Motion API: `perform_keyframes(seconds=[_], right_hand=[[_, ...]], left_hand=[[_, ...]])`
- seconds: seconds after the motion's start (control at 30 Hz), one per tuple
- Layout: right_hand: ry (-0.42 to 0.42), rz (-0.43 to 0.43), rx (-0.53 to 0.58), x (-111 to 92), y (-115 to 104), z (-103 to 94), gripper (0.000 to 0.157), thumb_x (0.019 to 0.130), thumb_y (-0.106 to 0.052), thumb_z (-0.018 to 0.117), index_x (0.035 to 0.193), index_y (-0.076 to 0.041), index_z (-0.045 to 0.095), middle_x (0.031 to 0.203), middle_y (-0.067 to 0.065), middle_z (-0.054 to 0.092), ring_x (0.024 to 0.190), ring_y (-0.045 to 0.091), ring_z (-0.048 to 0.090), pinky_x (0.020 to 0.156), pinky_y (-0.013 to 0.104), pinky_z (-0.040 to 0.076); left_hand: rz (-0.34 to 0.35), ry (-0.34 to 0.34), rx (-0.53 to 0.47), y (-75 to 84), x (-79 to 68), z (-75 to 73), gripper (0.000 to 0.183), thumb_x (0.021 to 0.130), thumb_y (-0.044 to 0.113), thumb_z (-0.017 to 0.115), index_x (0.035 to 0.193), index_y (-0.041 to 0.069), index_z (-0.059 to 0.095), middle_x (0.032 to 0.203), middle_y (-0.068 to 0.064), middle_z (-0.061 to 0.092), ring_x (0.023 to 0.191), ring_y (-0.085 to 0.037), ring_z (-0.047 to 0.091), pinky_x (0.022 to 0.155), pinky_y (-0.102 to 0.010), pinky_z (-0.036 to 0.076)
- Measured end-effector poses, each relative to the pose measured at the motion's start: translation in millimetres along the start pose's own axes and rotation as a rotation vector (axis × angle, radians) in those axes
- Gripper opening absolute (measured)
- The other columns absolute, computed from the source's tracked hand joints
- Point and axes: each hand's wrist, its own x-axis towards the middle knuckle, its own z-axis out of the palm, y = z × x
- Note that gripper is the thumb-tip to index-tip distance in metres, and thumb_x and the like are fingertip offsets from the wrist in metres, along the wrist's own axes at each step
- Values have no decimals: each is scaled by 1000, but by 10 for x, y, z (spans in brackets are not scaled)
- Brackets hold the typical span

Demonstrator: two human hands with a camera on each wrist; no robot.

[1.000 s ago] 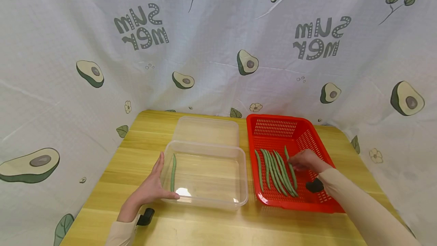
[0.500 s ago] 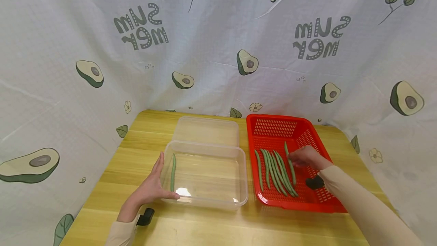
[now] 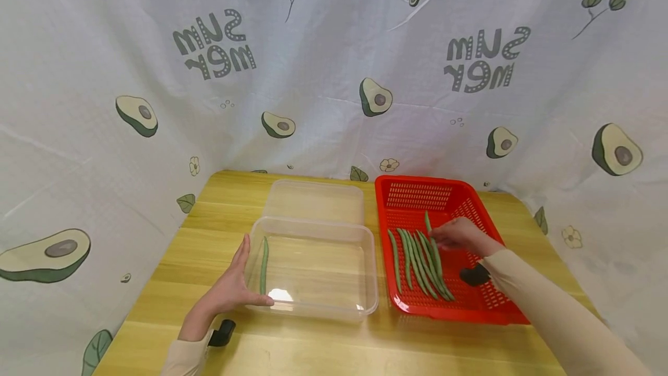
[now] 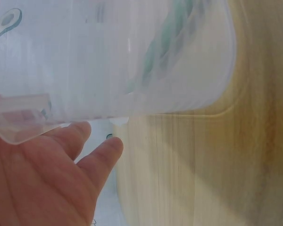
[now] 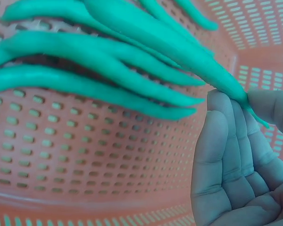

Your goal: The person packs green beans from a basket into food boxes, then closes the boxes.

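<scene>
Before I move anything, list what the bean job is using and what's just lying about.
In use:
right grip, pinching a green bean
red basket
other green beans, in the basket
clear box, one bean inside
left grip, against the box

Apparently just lying about:
flat clear piece behind the box, untouched; possibly its lid
printed cloth backdrop

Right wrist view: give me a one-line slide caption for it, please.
Right hand pinching one green bean, with other beans lying in the perforated basket.
</scene>
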Motion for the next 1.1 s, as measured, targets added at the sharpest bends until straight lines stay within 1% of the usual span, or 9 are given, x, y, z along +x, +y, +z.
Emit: perform_keyframes(seconds=[0.1,0.27,0.33,0.47,0.73,0.97,1.1], right_hand=[[-8,-15,8,-6,-41,27,33,94,-10,59,109,19,60,81,11,69,64,13,64,65,31,56],[-16,-46,8,-16,-115,62,34,94,-11,60,111,18,61,85,16,70,70,20,67,72,36,56],[-19,-54,7,-12,-142,80,33,94,-11,60,112,17,61,86,17,70,72,22,67,75,37,55],[-38,-77,12,0,-187,120,32,94,-10,59,112,17,61,86,14,70,73,20,67,76,39,55],[-35,-75,8,25,-306,221,31,93,-13,61,107,14,65,82,11,70,71,19,67,74,37,55],[-9,-46,24,29,-499,282,28,92,-14,63,105,10,67,77,8,69,68,19,65,68,31,56],[-17,-49,42,32,-589,317,28,91,-15,65,105,10,67,79,8,69,71,20,66,74,35,55]], left_hand=[[-5,1,-2,4,-5,2,144,59,35,91,149,13,-19,154,-21,-12,138,-45,1,105,-63,16],[-3,2,-7,-3,-8,4,144,59,35,91,149,12,-19,154,-21,-12,138,-46,1,104,-63,15],[1,2,-6,-13,-8,7,144,59,36,91,149,12,-19,154,-21,-12,138,-46,1,104,-63,15],[8,5,-12,-31,-7,16,144,58,37,91,149,12,-19,154,-21,-12,138,-46,0,104,-64,15],[3,4,-19,-30,-7,25,144,59,35,91,149,15,-20,154,-21,-12,138,-46,1,104,-64,15],[-1,5,-3,-11,-1,5,144,59,35,91,149,13,-19,154,-22,-12,138,-46,1,104,-63,15],[-9,1,-5,-7,0,1,144,59,35,91,149,14,-20,155,-21,-12,138,-45,1,104,-63,15]])
